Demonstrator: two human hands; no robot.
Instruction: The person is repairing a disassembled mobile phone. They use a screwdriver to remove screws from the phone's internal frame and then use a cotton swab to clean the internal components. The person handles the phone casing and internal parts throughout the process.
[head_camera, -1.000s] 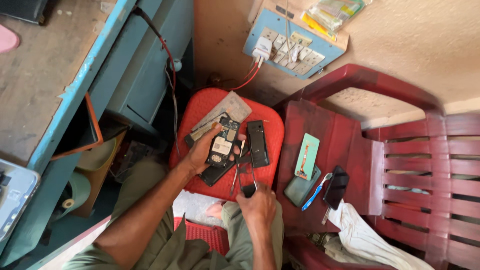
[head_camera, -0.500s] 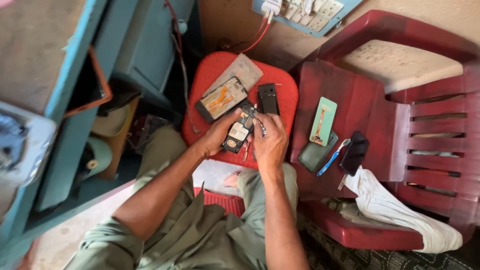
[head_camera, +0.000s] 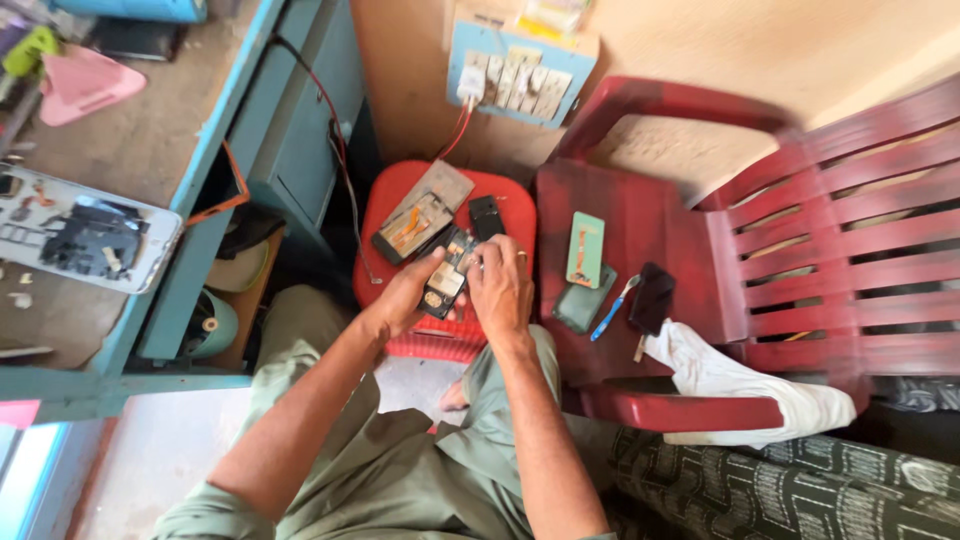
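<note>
Your left hand (head_camera: 405, 298) grips the opened black mobile phone (head_camera: 447, 283) over the red plastic stool (head_camera: 400, 190). Your right hand (head_camera: 500, 285) is closed on its upper end, apparently working the internals. Next move likely demands fine fingertip control.

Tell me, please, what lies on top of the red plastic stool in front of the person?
On the red stool lie an opened phone and a small black part. The left hand and right hand hold another opened phone over it, and cover the seat's near side.
</note>
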